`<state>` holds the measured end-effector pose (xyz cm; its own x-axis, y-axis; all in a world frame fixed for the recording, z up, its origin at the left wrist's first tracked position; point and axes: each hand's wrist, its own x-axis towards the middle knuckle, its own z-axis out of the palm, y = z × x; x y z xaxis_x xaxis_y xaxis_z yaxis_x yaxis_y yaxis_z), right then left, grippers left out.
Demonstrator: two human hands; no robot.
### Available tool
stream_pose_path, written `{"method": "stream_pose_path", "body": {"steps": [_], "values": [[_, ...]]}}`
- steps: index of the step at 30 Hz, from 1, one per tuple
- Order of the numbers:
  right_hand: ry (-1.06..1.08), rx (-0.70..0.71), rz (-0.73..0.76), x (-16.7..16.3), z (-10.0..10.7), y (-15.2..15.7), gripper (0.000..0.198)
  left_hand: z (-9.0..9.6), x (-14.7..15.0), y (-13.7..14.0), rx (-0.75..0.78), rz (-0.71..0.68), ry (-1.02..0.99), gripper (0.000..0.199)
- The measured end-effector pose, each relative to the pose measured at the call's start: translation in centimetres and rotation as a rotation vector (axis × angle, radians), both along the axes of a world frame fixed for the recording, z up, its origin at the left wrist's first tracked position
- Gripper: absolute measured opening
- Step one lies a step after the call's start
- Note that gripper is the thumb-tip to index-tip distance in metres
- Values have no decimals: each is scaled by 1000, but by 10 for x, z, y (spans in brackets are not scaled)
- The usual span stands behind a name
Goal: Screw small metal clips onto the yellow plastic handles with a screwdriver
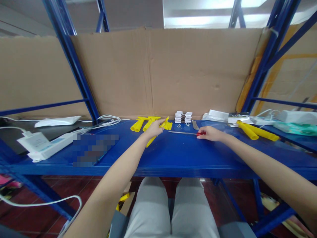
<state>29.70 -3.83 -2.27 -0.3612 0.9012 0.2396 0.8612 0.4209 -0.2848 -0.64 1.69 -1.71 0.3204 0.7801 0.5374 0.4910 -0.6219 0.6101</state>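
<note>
My left hand (154,129) is closed around a yellow plastic tool (151,142), whose tubular handle sticks out below my fingers toward me. My right hand (210,133) grips the red handle of a screwdriver (183,132); its long metal shaft points left, toward the yellow tool. Just left of my left hand lie more yellow tubular handles (137,125) with wider heads. Beyond the screwdriver are small metal screws (179,126) and a flat metal piece (195,124). Behind them rises a stack of white folded packets with dark bands (183,117).
Two yellow handles (260,131) lie at the right, near white packages (216,115). On the left are a white power strip (53,147) with a plugged-in adapter, coiled white cables (109,119) and a blurred-out flat object (94,150). Cardboard (183,66) walls the back; blue posts (76,66) frame the bench.
</note>
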Motion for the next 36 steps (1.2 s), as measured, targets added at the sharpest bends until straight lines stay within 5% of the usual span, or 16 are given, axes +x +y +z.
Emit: {"method": "stream_pose_path", "body": {"steps": [4, 13, 23, 31, 36], "values": [[3, -46, 5, -2, 1, 4, 27, 7, 3, -14, -201, 79, 132, 56], [5, -74, 0, -5, 2, 5, 24, 14, 5, -22, -244, 93, 178, 54], [-34, -56, 23, -20, 1, 12, 26, 14, 5, -21, -345, -55, 82, 56], [190, 241, 106, -60, 9, 20, 16, 16, 9, -27, -348, -75, 56, 59], [332, 270, 133, -99, 18, 26, 13, 14, 12, -25, -312, -58, 92, 58]]}}
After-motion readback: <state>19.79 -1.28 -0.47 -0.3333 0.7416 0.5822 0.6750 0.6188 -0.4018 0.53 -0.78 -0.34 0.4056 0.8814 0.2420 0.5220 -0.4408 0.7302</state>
